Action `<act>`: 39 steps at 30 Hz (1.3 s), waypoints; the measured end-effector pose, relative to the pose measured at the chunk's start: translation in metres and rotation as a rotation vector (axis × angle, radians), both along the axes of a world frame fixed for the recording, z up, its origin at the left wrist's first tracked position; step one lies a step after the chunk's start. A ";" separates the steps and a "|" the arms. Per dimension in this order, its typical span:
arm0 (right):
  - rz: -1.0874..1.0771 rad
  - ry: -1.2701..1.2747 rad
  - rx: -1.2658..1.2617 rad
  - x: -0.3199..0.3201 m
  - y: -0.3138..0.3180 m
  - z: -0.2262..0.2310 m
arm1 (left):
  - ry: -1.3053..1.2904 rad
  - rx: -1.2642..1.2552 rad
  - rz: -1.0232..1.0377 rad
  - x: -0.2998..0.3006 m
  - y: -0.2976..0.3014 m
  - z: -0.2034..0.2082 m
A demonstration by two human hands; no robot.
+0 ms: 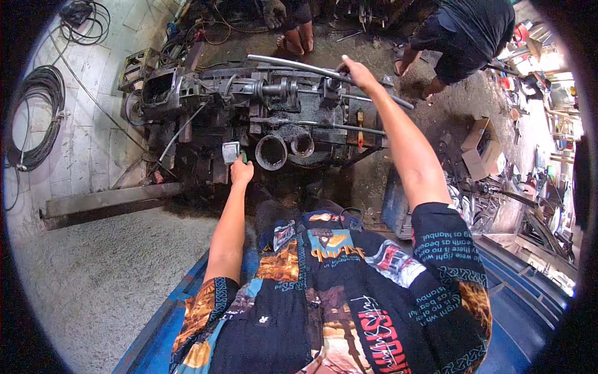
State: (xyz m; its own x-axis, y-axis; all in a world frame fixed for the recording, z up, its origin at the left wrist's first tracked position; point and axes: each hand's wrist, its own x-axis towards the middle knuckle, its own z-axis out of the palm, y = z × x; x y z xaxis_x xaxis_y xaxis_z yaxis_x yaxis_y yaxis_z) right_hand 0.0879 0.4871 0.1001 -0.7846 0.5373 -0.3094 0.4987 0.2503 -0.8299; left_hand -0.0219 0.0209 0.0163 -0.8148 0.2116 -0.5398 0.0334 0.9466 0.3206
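Observation:
A dark, greasy lathe (311, 103) lies across the scene in front of me, with a round chuck (274, 89) left of its middle. My left hand (242, 171) is closed round a small green handle (244, 157) at the lathe's near side. Right by its fingertips is a pale, squarish metal piece (230, 151); whether it joins the handle I cannot tell. My right hand (359, 72) reaches over the carriage, fingers curled near the tool post (332, 92) and a long metal bar (286, 63). What those fingers grip is hidden.
Two round tins (271, 153) (303, 146) and an orange-handled brush (360, 128) rest on the lathe. Coiled black cable (38, 118) lies at left. A cardboard box (483, 149) and metal scrap stand at right. Two people (467, 37) (296, 28) are beyond the lathe.

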 end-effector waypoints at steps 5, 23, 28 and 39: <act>-0.129 0.191 -0.389 0.006 0.006 0.009 | -0.005 0.024 0.008 0.000 -0.010 0.000; 0.235 -0.267 0.650 0.012 -0.060 0.057 | 0.010 0.002 -0.022 -0.003 -0.009 -0.009; 0.211 -0.257 0.649 0.014 -0.058 0.052 | -0.010 -0.012 0.009 -0.004 -0.007 -0.008; 0.193 -0.293 0.604 0.014 -0.058 0.057 | -0.003 -0.009 0.009 -0.002 -0.007 -0.005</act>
State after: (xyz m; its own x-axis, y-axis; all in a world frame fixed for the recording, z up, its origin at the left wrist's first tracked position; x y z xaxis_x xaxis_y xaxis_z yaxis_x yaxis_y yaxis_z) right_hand 0.1015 0.4291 0.1576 -0.8133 0.5410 -0.2140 0.5807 0.7322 -0.3559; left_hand -0.0240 0.0139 0.0112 -0.8147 0.1992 -0.5445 0.0239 0.9499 0.3117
